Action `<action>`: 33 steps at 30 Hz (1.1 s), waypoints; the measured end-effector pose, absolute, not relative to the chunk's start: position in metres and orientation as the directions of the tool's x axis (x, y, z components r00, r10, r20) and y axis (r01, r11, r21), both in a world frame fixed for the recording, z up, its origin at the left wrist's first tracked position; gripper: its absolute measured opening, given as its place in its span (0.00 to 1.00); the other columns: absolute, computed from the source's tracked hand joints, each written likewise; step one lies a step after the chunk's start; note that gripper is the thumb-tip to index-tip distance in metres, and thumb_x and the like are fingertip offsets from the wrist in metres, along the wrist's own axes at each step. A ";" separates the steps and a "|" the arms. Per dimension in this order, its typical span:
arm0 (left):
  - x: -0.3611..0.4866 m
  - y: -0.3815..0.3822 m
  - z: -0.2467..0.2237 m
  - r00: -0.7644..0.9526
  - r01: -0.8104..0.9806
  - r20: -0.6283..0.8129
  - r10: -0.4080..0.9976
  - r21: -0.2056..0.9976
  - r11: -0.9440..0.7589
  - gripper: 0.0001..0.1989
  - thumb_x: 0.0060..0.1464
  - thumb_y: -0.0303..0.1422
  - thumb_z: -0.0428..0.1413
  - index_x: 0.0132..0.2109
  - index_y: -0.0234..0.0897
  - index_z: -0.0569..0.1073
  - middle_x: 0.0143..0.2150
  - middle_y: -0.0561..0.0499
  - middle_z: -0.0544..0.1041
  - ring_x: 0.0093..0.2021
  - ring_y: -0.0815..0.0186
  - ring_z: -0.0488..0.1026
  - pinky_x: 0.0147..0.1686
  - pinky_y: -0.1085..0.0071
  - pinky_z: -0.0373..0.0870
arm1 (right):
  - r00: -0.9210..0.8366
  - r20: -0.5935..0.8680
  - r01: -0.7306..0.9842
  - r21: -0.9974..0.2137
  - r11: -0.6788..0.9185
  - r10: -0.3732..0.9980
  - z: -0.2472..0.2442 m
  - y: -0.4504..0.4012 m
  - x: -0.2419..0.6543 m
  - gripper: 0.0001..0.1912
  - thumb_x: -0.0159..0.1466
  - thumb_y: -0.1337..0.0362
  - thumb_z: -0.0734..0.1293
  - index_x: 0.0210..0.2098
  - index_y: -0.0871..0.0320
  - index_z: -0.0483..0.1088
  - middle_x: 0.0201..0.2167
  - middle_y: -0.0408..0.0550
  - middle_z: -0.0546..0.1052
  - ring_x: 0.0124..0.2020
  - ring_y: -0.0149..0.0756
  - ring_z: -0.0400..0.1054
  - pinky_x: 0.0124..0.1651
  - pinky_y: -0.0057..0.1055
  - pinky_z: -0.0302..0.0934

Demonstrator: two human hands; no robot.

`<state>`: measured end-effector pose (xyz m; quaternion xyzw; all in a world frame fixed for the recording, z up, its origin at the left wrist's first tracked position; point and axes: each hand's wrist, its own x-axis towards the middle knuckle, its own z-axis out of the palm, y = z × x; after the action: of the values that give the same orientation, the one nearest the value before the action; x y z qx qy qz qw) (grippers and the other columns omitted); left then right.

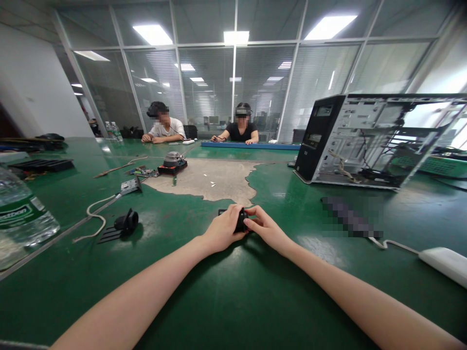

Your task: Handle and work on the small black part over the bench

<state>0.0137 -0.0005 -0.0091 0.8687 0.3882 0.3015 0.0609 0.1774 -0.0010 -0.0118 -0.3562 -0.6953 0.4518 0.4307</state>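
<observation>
Both of my hands meet at the middle of the green table (pixel 219 301). My left hand (pixel 228 227) is wrapped round a small black plastic part (pixel 241 221), which my fingers largely cover. From the other side, my right hand (pixel 263 223) pinches the same part between thumb and index finger. Its exact kind cannot be made out. To the left lies another black plastic piece (pixel 126 222) with a round collar and several prongs. Behind it is a small metal bracket (pixel 130 185) with a pale cable (pixel 95 214).
An opened computer case (pixel 321 138) stands at the right. A water bottle (pixel 22 209) is at the near left. A heatsink with fan (pixel 172 163) sits on a bare table patch (pixel 204 180). A white power strip (pixel 445 265) lies right. Two people sit across the table.
</observation>
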 end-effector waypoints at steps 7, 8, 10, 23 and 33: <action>0.015 0.001 -0.009 0.520 0.641 0.470 0.713 0.337 -0.689 0.35 0.45 0.32 0.55 0.56 0.41 0.45 0.53 0.44 0.59 0.49 0.57 0.64 0.43 0.59 0.65 | -0.360 0.236 0.024 -0.965 0.261 0.903 -0.007 -0.004 0.176 0.11 0.55 0.58 0.63 0.36 0.55 0.59 0.35 0.43 0.68 0.34 0.30 0.65 0.37 0.31 0.62; 0.015 0.001 -0.009 0.524 0.637 0.470 0.710 0.338 -0.693 0.36 0.45 0.32 0.55 0.57 0.42 0.44 0.53 0.44 0.58 0.50 0.57 0.63 0.44 0.59 0.65 | -0.351 0.227 0.027 -0.967 0.252 0.908 -0.008 -0.003 0.176 0.12 0.55 0.57 0.63 0.36 0.55 0.59 0.35 0.44 0.68 0.34 0.30 0.65 0.36 0.31 0.62; 0.015 0.001 -0.009 0.526 0.636 0.468 0.711 0.338 -0.693 0.35 0.45 0.33 0.55 0.57 0.42 0.45 0.53 0.45 0.58 0.50 0.57 0.63 0.44 0.59 0.65 | -0.335 0.225 0.047 -0.966 0.255 0.915 -0.010 -0.001 0.176 0.14 0.55 0.57 0.63 0.39 0.55 0.60 0.36 0.45 0.68 0.35 0.31 0.65 0.37 0.32 0.61; 0.015 0.001 -0.009 0.522 0.633 0.479 0.705 0.336 -0.697 0.29 0.45 0.33 0.55 0.52 0.40 0.50 0.50 0.45 0.60 0.46 0.58 0.65 0.42 0.61 0.66 | -0.332 0.241 0.033 -0.963 0.266 0.912 -0.009 -0.003 0.176 0.12 0.54 0.58 0.64 0.36 0.55 0.61 0.36 0.44 0.68 0.32 0.30 0.65 0.35 0.32 0.62; 0.013 0.002 -0.011 0.529 0.634 0.481 0.699 0.324 -0.702 0.30 0.45 0.33 0.55 0.53 0.40 0.50 0.51 0.45 0.60 0.47 0.58 0.65 0.42 0.60 0.66 | -0.378 0.267 0.042 -0.952 0.304 0.887 -0.010 -0.002 0.177 0.12 0.54 0.59 0.64 0.35 0.56 0.61 0.36 0.44 0.68 0.35 0.30 0.65 0.38 0.31 0.61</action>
<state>0.0133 0.0017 -0.0109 0.8727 0.3819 0.2994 0.0545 0.1771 -0.0020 -0.0096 -0.3427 -0.6771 0.4802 0.4399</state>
